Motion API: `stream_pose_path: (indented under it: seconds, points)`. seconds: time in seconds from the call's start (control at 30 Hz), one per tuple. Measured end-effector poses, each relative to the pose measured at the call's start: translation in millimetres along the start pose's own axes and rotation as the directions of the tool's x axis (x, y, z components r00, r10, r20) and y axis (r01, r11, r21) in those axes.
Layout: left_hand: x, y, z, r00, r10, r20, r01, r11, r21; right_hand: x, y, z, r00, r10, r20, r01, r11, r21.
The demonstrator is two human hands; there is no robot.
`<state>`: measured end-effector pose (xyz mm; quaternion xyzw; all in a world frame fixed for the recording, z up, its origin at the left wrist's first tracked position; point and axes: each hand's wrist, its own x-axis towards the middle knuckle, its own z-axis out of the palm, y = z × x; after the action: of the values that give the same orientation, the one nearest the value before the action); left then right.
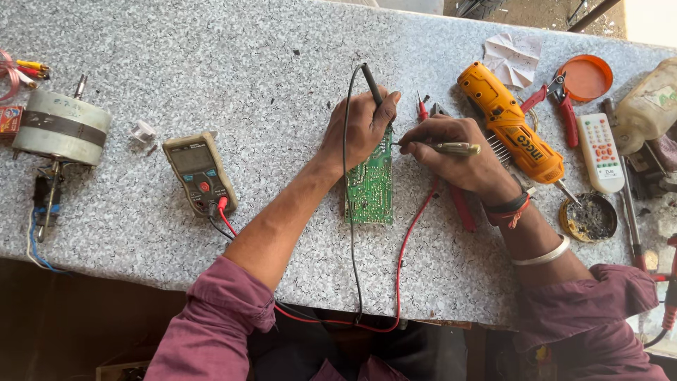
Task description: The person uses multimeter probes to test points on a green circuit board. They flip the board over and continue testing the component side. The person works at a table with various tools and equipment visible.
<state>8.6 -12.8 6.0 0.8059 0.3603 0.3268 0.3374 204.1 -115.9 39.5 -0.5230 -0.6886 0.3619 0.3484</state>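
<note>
Probing a green circuit board [369, 185] in the middle of the frame, the person works with both hands close together at its upper end. The left hand [361, 130] is closed around a black test probe [372, 85], whose black lead [350, 233] runs down the frame toward the table edge. The right hand [455, 152] is closed on a pen-like metal tool [444, 148], probably the second probe, with its tip at the upper right edge of the board; a red lead [409, 243] passes under this hand. Both leads go to a multimeter [199, 173] at centre left. I judge the step in hand is a measurement on the board, and the next move calls for steady tips and a look at the meter. Around this, a yellow cordless screwdriver [511, 127] lies just right of the hands, a white remote control [599, 152] further right, and a fan motor [60, 127] at the left.
</note>
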Motion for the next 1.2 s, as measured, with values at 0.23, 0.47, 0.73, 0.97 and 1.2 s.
stream_pose_path:
  seconds: [0.23,0.47,0.73,0.97,1.2]
  points:
    - [0.9,0.6,-0.1,0.997,0.056,-0.047,-0.062,0.987,-0.149,-0.1,3.1,-1.2,0.998,0.056,0.023,-0.056,0.998,-0.012]
    - [0.6,-0.5,1.9,0.998,0.048,-0.039,-0.052,0.994,-0.097,-1.9,4.1,-4.5,0.999,-0.008,0.052,0.005,0.999,0.046]
    - [1.5,-1.6,-0.3,1.000,0.029,-0.005,-0.029,0.999,-0.019,-0.7,1.9,-2.2,0.997,0.055,0.048,-0.056,0.998,0.018]
    - [3.8,-6.6,1.1,0.998,0.059,-0.011,-0.059,0.997,-0.051,0.3,1.8,-1.1,0.998,0.048,0.043,-0.049,0.999,0.013]
    - [4.9,-7.3,1.9,0.999,0.032,0.004,-0.031,0.998,-0.056,0.4,-1.1,0.2,0.996,0.089,-0.004,-0.089,0.995,-0.040]
